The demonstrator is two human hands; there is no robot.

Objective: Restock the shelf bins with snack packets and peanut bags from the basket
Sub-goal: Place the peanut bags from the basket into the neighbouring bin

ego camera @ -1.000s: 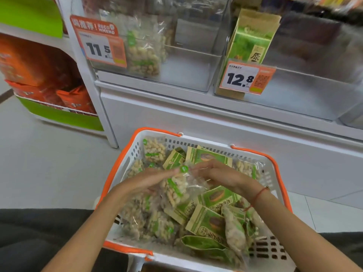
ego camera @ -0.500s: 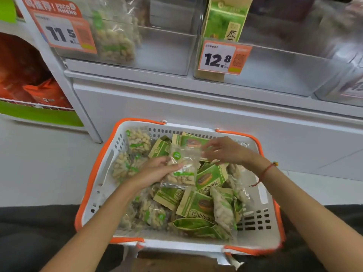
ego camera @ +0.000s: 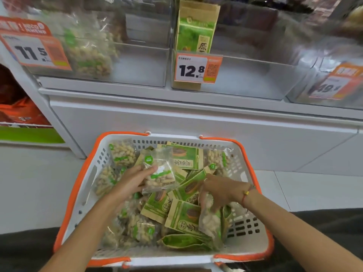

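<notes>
The left hand (ego camera: 129,181) pinched 1 peanut bag (ego camera: 159,173) above the basket (ego camera: 78,193) while the right hand (ego camera: 220,191) gripped another peanut bag (ego camera: 210,218) among green packets; lifting both clear before reaching the 11.5 bin (ego camera: 137,61) seemed wisest.

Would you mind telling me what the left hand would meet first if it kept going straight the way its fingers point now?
The left hand already holds a clear peanut bag; its fingers point up and right. Straight on, it would probably meet the green snack packet by the basket's far wall, though depth is unclear.
</notes>
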